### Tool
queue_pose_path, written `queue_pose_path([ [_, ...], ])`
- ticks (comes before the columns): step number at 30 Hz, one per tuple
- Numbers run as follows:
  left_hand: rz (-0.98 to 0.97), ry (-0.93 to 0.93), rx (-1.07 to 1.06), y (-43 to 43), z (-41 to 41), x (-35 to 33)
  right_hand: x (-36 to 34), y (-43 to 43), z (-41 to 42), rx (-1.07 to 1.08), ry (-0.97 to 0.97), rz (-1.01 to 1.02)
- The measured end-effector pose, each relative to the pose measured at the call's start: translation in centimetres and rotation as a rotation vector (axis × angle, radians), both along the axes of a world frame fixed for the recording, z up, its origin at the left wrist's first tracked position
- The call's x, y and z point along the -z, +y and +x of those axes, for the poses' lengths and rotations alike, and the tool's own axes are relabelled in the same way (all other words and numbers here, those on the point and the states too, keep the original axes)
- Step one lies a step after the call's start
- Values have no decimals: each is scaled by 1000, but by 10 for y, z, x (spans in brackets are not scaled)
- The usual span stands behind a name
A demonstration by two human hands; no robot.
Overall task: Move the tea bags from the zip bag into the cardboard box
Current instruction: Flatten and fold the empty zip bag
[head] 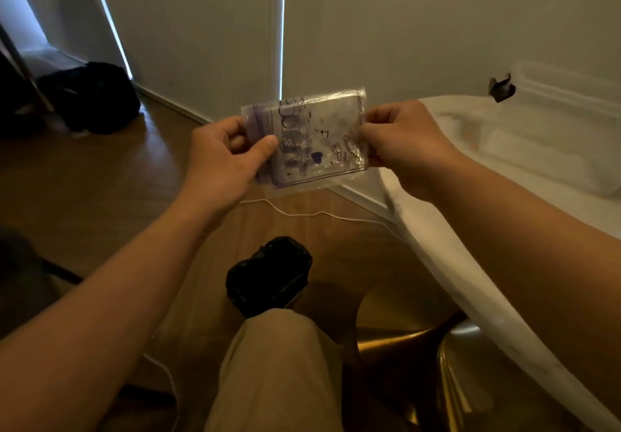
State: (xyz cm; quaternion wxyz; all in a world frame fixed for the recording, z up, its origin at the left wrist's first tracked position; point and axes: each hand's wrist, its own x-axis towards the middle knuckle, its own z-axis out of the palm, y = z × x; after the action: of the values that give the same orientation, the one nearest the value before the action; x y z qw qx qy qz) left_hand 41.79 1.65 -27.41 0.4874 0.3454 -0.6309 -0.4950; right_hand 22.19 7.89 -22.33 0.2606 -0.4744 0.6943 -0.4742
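Location: zip bag (pixel 309 139) held up at frame centre.
Grip: left hand (pixel 221 156) pinches purple zip edge; right hand (pixel 400 142) pinches opposite edge.
Handling: film likely thin, limp, light, slippery. Take hold at seal lips, peel apart.
Contents unclear; no cardboard box in view.

A room in a home — wood floor (pixel 100 179), plain pale walls (pixel 201 28), a white surface (pixel 423 240) on a brass pedestal (pixel 396 341) — a black bag (pixel 94 95) on the floor far left of it.
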Motion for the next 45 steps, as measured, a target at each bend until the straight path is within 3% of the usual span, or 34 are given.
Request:
queue_pose_path([
  [7,193,-48,-141,-38,27,72,77,-65,37,86,-144,151],
  [16,443,-145,-241,-93,20,189,202,-129,39,241,-141,288],
  [25,537,-322,-418,-121,-9,304,328,-174,12,316,-61,463],
  [33,643,-402,-306,-127,-27,390,418,-193,-12,298,91,570],
  [39,680,-558,-309,-134,-30,421,463,-201,-14,207,177,609],
  [45,841,-634,-185,-139,-40,442,495,-209,-14,86,281,706],
])
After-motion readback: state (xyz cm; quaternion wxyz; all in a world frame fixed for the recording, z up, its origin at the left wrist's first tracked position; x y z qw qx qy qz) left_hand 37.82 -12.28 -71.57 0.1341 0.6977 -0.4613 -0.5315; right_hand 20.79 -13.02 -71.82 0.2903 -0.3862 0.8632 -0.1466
